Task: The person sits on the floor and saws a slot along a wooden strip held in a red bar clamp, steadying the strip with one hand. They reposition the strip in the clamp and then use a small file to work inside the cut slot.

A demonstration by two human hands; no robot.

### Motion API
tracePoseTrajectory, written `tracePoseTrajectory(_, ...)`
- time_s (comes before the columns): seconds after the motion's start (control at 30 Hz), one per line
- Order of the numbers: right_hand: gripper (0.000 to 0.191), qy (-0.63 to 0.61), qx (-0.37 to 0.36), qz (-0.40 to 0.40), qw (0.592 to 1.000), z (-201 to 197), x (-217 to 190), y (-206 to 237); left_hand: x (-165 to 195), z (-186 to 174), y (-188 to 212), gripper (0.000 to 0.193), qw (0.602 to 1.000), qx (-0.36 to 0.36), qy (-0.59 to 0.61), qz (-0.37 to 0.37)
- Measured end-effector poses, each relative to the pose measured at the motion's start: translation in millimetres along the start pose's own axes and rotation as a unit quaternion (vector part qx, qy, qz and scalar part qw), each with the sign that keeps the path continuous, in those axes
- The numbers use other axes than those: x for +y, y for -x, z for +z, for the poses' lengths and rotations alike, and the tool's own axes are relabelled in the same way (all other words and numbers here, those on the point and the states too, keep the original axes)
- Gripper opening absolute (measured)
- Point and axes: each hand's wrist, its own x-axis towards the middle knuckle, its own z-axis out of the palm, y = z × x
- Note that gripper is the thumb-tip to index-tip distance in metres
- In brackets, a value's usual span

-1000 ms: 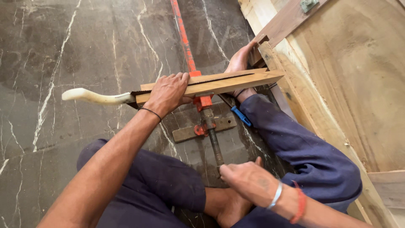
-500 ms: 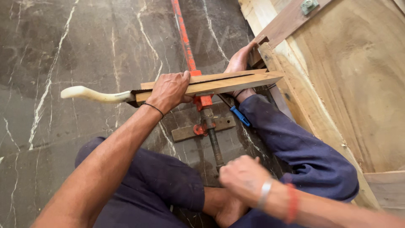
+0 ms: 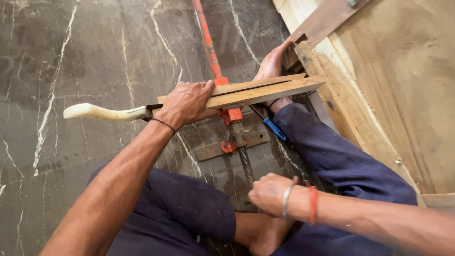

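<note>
Centre of the frame: we see a red bar clamp (image 3: 212, 57) lying on the dark veined marble floor (image 3: 95, 52), its bar running from the top edge down to a threaded screw (image 3: 246, 163) at lower centre. Across the clamp lie two wooden strips (image 3: 265, 90), stacked and angled from centre left up toward the right. The left hand (image 3: 187, 102) is closed over the strips' left end, fingers wrapped over the top edge. The right hand (image 3: 270, 192), at lower centre, is curled shut around the clamp's screw end; what it grips is hidden by the fingers. A pale curved saw handle (image 3: 102, 112) juts left from beneath the left hand. A bare foot (image 3: 272, 64) presses against the strips' far side at upper centre, partly hidden by them. A flat metal plate (image 3: 213, 149) and a blue-handled tool (image 3: 275, 129) lie on the floor below the strips. A large wooden panel (image 3: 403, 95) fills the right side. Compared with a second ago, the right hand has moved up and left from the knee onto the screw; the left hand and strips are unchanged.
</note>
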Motion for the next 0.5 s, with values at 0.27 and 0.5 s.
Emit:
tracePoseTrajectory(0.27,0.044,0.102,-0.067,-0.053,0.991,-75,-36,21,4,-7,2,0.062,0.999,-0.036,-0.011,-0.010)
tracePoseTrajectory(0.5,0.042,0.090,-0.110,-0.094,0.985,-72,-19,19,5,-7,2,0.061,0.999,-0.039,-0.005,-0.009)
